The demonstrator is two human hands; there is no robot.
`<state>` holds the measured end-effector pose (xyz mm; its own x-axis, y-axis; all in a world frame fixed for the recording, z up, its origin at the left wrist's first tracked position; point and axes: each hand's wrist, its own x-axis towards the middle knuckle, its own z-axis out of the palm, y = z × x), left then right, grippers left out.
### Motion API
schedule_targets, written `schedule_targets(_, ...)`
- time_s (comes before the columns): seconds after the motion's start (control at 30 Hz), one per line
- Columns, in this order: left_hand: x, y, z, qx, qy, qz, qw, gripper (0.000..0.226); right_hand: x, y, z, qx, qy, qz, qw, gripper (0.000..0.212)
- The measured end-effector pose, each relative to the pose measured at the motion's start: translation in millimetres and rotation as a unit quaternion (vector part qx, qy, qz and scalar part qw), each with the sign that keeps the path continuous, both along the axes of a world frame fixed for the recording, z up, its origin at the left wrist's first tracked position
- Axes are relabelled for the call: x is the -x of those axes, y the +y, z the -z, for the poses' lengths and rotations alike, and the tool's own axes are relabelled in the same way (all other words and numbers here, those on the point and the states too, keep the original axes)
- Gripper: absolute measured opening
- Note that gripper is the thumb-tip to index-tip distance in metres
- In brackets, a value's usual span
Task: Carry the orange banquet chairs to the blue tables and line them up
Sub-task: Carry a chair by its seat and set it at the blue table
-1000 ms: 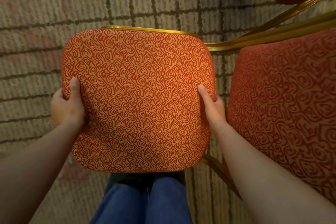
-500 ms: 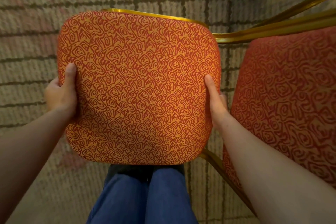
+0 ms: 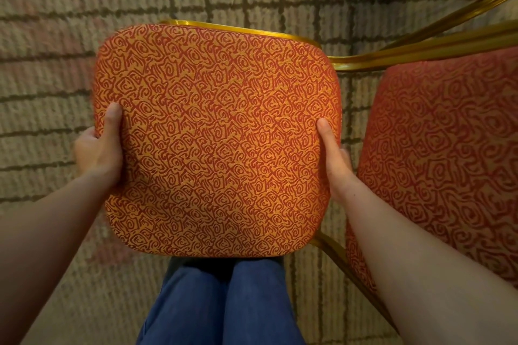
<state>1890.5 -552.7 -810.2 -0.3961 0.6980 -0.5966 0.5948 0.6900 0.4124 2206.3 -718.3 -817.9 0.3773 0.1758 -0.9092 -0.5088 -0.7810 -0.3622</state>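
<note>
The left hand is clamped on the left edge of an orange chair seat, thumb on the fabric, fingers tucked under. Between the hands the seat is held over blue-trousered legs and the carpet. The right hand is clamped likewise on the right edge. Just right of it a second orange chair is seen (its gold frame close by). The carrying step appears in hand; no blue tabletop is visible, so clearance past that frame is called for next.
</note>
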Motion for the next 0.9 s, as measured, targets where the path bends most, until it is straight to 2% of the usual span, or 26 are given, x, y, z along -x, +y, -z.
schedule_targets(0.07, -1, 0, -2, -0.001, 0.002, 0.003, 1.0, 0.063, 0, -1, -1, 0.001, -0.003, -0.003, 1.0, 0.047)
schedule_targets(0.2, 0, 1, -5, -0.011, 0.0, 0.005, 1.0, 0.065, 0, 1, -4, 0.014, -0.01, -0.003, 1.0, 0.079)
schedule_targets(0.33, -2, 0, -11, -0.022, 0.022, 0.019, 0.999, 0.066, -1, 1, -9, 0.02, -0.008, -0.003, 1.0, 0.082)
schedule_targets(0.37, -3, -1, -15, -0.022, 0.026, 0.022, 0.999, 0.065, -1, 0, -12, 0.021, -0.008, -0.006, 1.0, 0.087)
schedule_targets(0.43, -7, -3, -23, -0.018, 0.027, 0.023, 0.999, 0.06, -2, -2, -18, 0.038, -0.01, -0.008, 0.999, 0.111)
schedule_targets(0.47, -8, -4, -29, -0.016, 0.026, 0.023, 0.999, 0.058, -4, -3, -23, 0.042, -0.012, -0.011, 0.999, 0.115)
schedule_targets(0.63, -12, -7, -60, -0.019, 0.008, 0.02, 1.0, 0.054, -12, -3, -57, 0.023, -0.018, -0.03, 0.999, 0.098)
schedule_targets(0.8, -15, -5, -108, -0.044, -0.006, 0.01, 0.999, 0.061, -19, 4, -109, 0.02, -0.027, -0.041, 0.999, 0.121)
schedule_targets(0.9, -15, -1, -147, -0.048, -0.001, 0.011, 0.999, 0.066, -22, 5, -148, 0.008, -0.024, -0.049, 0.998, 0.121)
